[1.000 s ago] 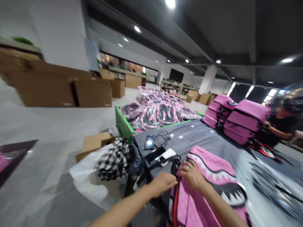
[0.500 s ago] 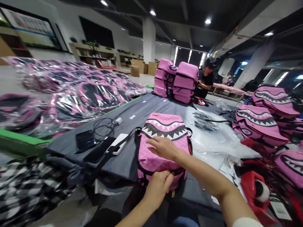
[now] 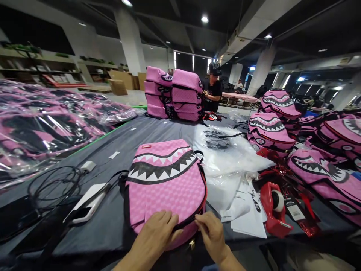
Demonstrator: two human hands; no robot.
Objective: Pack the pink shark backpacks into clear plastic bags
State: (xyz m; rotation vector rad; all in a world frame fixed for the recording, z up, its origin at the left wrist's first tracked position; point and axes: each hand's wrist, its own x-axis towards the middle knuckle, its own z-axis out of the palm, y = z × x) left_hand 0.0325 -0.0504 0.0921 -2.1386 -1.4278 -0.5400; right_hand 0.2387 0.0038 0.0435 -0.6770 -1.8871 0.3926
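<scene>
Right now, a pink backpack (image 3: 166,194) is lying face up on the grey-covered bench (image 3: 155,131), close to the near edge in front of the person, its black-and-white toothed mouth print showing across the upper front. The left hand (image 3: 156,235) is resting on the lower front, its fingers bending over the dark-trimmed seam; whether they are gripping the fabric, I cannot tell. The right hand (image 3: 211,233) is pinching that dark edge at the lower right corner between thumb and fingers, and a small gold-coloured piece (image 3: 192,244) is hanging just beside it. To the left of the backpack, a black strap is crossing a white phone-like object (image 3: 90,205), and a coiled black cable (image 3: 53,188) is lying near a white adapter (image 3: 88,166). To the right, clear plastic bags (image 3: 228,162), white papers (image 3: 248,212) and a red tape dispenser (image 3: 278,222) are spreading over the bench, with more toothed backpacks (image 3: 270,130) piling up beyond them. Farther back, two stacks of pink bags (image 3: 186,96) are standing side by side, and a co-worker in black (image 3: 213,94) is standing just behind them.
</scene>
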